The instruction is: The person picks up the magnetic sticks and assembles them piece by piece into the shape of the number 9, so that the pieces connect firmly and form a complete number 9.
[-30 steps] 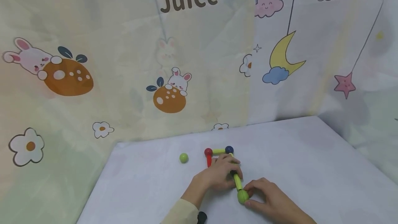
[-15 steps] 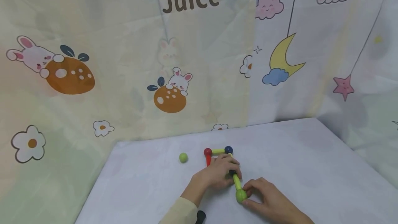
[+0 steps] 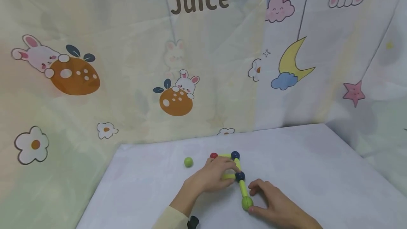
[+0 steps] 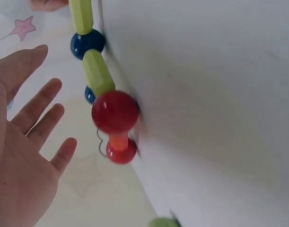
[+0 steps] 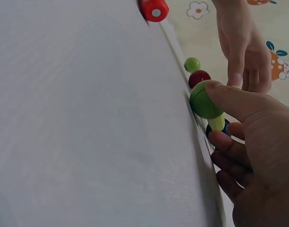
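Note:
Colored balls and short rods form a linked frame on the white table. My left hand (image 3: pixel 211 176) is over its left side, fingertips close to a dark blue ball (image 3: pixel 240 176); in the left wrist view its fingers are spread and apart from the red ball (image 4: pixel 115 111) and yellow-green rod (image 4: pixel 98 71). A yellow-green rod (image 3: pixel 243 188) runs from the blue ball to a larger green ball (image 3: pixel 247 203). The thumb of my right hand (image 5: pixel 267 137) touches that green ball; its other fingers curve loosely beside it. Another blue ball (image 3: pixel 235 155) marks the far corner.
A loose green ball (image 3: pixel 188 162) lies left of the frame. A red piece with a pale round end (image 5: pixel 154 9) appears in the right wrist view. Behind the table hangs a printed cloth (image 3: pixel 127 63).
My left hand has let go of the near blue ball and moved left, uncovering it and a rod. My right index finger has lifted off the green ball; the thumb stays at it.

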`<state>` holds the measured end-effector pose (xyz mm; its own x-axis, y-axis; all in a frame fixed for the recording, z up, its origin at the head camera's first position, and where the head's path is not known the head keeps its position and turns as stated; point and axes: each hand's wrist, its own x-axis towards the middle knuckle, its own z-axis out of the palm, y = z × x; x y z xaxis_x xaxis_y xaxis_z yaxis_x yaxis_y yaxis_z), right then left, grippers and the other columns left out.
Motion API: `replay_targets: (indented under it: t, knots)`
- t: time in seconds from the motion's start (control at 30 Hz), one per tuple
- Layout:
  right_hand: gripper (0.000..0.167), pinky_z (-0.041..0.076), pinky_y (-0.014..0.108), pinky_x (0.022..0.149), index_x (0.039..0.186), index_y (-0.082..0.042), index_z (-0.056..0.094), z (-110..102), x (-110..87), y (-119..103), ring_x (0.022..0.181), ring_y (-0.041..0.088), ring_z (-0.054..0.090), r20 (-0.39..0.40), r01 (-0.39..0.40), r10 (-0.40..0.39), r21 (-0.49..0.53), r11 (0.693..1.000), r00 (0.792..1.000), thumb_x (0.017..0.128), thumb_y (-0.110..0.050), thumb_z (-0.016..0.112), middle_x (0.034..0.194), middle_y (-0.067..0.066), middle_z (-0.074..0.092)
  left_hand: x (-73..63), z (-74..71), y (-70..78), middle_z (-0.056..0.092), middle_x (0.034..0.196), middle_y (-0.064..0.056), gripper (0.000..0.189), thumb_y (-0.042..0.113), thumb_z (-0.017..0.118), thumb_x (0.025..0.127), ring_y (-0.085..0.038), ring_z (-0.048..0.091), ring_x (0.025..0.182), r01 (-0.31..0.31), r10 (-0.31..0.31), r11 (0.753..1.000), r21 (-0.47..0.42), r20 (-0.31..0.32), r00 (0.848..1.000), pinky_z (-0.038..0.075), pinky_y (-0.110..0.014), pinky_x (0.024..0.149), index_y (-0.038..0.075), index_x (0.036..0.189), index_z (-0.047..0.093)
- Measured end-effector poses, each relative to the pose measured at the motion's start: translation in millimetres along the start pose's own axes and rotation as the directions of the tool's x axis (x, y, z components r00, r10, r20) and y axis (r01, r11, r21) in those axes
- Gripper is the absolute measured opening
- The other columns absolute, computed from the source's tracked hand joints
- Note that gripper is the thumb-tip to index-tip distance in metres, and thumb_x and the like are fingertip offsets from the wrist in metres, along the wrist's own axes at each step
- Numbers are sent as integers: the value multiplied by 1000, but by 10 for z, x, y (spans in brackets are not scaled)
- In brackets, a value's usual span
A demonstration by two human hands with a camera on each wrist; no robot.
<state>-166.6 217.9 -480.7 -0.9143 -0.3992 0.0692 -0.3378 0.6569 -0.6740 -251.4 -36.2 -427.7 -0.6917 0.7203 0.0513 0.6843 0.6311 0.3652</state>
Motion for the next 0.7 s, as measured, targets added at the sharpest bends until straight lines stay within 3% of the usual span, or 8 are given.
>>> replay_targets:
  t: [0.07,0.17,0.33,0.5,0.57,0.7]
  knots:
    - [63,51,29,99,131,-27,54,-5,26,-2,114,6,57,10,-39,39,-20,999,999,84,-64,75,120,-18,57,-97,-31,-20,60,135,15,23,30,70,98,-8,47,135,-5,5,1000,-13,-4,1000,39,-47,109,35,120,72]
    - [76,50,34,104,142,-28,49,-9,69,14,126,13,55,21,-37,37,-20,999,999,82,-66,75,138,-13,49,-257,-77,-76,62,128,16,18,28,70,97,-6,52,126,8,-8,1000,-29,-7,1000,43,-41,103,33,114,75]
    - [81,46,55,108,152,-36,43,-12,145,41,141,28,46,69,10,-10,9,1000,998,83,-63,76,158,-3,34,-548,-136,-197,64,117,21,18,28,70,96,-5,55,117,75,-73,995,-65,26,997,46,-41,102,33,112,75]
    - [82,41,70,105,153,-41,43,-18,214,69,147,37,38,106,33,-34,10,999,994,82,-64,77,165,0,31,-761,-123,-230,64,116,21,20,31,72,94,-5,57,114,137,-120,979,-152,114,986,49,-38,102,36,114,73]
    - [82,40,72,104,152,-41,45,-23,236,91,147,39,37,113,36,-38,17,999,993,81,-64,78,166,0,31,-820,-121,-209,66,113,22,21,31,74,94,-2,58,105,146,-114,964,-223,149,982,52,-31,94,34,114,73]
    - [84,38,75,104,152,-41,46,-23,283,124,148,41,34,134,31,-36,38,999,990,79,-63,80,166,1,30,-916,-137,-150,68,110,22,24,34,75,93,3,59,92,97,-50,949,-300,162,986,51,-21,81,28,117,72]
